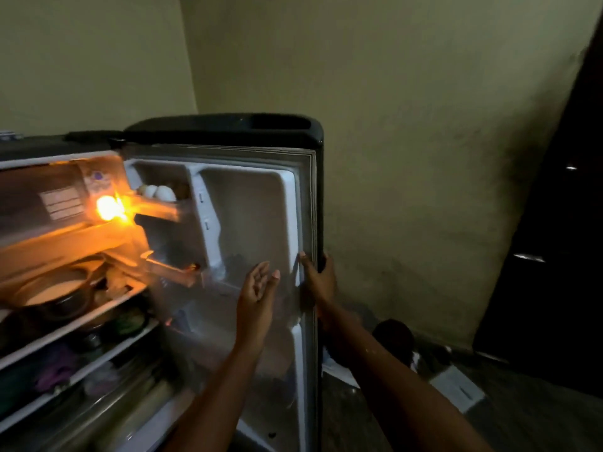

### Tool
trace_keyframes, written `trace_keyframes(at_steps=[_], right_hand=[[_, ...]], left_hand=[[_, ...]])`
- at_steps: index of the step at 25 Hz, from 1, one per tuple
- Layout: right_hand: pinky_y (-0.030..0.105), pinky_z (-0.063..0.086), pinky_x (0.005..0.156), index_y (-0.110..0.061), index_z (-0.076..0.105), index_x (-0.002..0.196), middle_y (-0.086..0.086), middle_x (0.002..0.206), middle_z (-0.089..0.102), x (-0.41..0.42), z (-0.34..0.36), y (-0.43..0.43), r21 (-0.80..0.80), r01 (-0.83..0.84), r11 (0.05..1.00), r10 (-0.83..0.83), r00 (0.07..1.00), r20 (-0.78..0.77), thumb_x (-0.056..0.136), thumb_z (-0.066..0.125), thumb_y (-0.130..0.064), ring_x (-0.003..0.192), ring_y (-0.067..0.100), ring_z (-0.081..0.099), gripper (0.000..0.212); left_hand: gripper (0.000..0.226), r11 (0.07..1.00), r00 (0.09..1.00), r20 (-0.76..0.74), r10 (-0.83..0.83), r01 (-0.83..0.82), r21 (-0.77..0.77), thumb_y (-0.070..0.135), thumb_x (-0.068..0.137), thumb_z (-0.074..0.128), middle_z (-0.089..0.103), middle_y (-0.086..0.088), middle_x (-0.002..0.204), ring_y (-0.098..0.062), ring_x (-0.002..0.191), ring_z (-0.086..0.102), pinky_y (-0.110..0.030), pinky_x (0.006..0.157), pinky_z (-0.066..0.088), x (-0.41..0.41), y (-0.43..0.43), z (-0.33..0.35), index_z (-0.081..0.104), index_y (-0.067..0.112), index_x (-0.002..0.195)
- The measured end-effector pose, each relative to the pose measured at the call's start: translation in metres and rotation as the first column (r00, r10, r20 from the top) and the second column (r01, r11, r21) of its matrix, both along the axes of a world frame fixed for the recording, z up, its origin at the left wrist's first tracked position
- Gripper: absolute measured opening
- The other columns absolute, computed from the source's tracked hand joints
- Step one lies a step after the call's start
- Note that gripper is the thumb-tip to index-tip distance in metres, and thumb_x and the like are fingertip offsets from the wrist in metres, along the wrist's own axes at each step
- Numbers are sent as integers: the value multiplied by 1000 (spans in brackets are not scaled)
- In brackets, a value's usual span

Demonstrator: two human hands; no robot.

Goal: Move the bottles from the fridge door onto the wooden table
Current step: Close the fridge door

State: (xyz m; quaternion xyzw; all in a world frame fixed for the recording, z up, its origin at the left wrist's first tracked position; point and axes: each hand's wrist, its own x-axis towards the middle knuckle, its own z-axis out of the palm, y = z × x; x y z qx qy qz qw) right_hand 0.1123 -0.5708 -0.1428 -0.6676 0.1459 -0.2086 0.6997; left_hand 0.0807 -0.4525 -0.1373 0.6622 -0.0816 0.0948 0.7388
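The fridge door [248,203] stands open, its white inner side facing me. My right hand [318,278] grips the door's outer edge, thumb on the seal and fingers wrapped around the black outside. My left hand [257,288] hovers open in front of the door's inner panel, fingers spread and holding nothing. A dark, blurred shape, possibly a bottle [236,261], sits low in a door shelf just beyond my left fingers; I cannot make it out clearly. No wooden table is in view.
White eggs [156,192] lie in the door's top tray. The lit fridge interior [65,256] holds a pot [55,291] and several items on its shelves. A dark cabinet [554,256] stands at the right, with papers [456,386] on the floor.
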Motion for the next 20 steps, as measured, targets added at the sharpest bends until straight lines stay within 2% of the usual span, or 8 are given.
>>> trace_keyframes(at_steps=[4, 6, 8, 9, 12, 15, 18, 20], right_hand=[[48, 40, 107, -20, 37, 138, 6, 141, 46, -15, -18, -14, 26, -241, 970, 241, 970, -21, 79, 67, -39, 127, 25, 47, 69], [45, 40, 108, -18, 41, 135, 5, 136, 51, -32, -23, -12, 37, -394, 918, 394, 919, -1, 79, 68, -31, 123, 22, 50, 64], [40, 39, 109, -10, 43, 133, 4, 128, 53, -50, -20, -7, -23, -526, 850, 526, 850, 18, 84, 63, -12, 121, 20, 50, 53], [38, 39, 109, -8, 44, 132, 6, 126, 54, -57, -18, -2, -80, -583, 808, 586, 810, 21, 85, 60, -6, 120, 20, 50, 50], [27, 43, 102, -6, 50, 128, 5, 120, 58, -68, -7, 20, -273, -696, 664, 731, 681, 40, 87, 58, -6, 114, 15, 54, 42], [29, 48, 95, -12, 60, 116, 2, 106, 64, -55, 10, 57, -252, -683, 685, 725, 673, 145, 88, 58, -13, 105, 17, 60, 28], [36, 51, 86, -24, 60, 91, -2, 86, 63, -42, 22, 105, -205, -683, 701, 713, 675, 189, 85, 62, -20, 90, 18, 61, 7], [25, 50, 75, -18, 55, 83, 0, 74, 56, -37, 27, 139, -224, -665, 712, 702, 681, 209, 82, 66, -19, 75, 17, 56, 10]], left_hand=[[30, 983, 984, 44, 175, -172, -63, 5, 88, 53, 59, -7, 118, 12, 89, 59, -1, 75, 44, -36, 0, 2, 54, 12, 117], [32, 965, 963, 80, 259, -254, -67, 4, 88, 53, 59, 0, 113, 18, 86, 58, -1, 77, 44, -61, 3, -4, 53, 9, 119], [37, 949, 943, 112, 314, -310, -51, 6, 87, 57, 58, 4, 117, 12, 102, 56, -7, 87, 43, -82, 6, -7, 51, 10, 123], [40, 942, 933, 130, 336, -335, -34, 11, 86, 60, 55, 4, 124, 3, 113, 54, -14, 95, 42, -89, 8, -10, 49, 14, 124], [50, 872, 860, 169, 481, -490, 10, 20, 84, 62, 41, 2, 139, -16, 132, 40, -33, 111, 32, -104, 19, -17, 42, 24, 130], [60, 691, 690, 154, 707, -721, 56, 24, 84, 63, 28, -6, 145, -20, 137, 29, -33, 115, 24, -106, 48, -17, 36, 19, 137], [66, 581, 591, 72, 804, -805, 121, 32, 85, 61, 25, -6, 148, -24, 137, 27, -42, 115, 25, -103, 93, -8, 30, 21, 142], [67, 532, 542, 40, 839, -835, 141, 33, 86, 59, 26, -8, 150, -27, 138, 23, -43, 115, 23, -102, 122, 0, 26, 23, 144]])
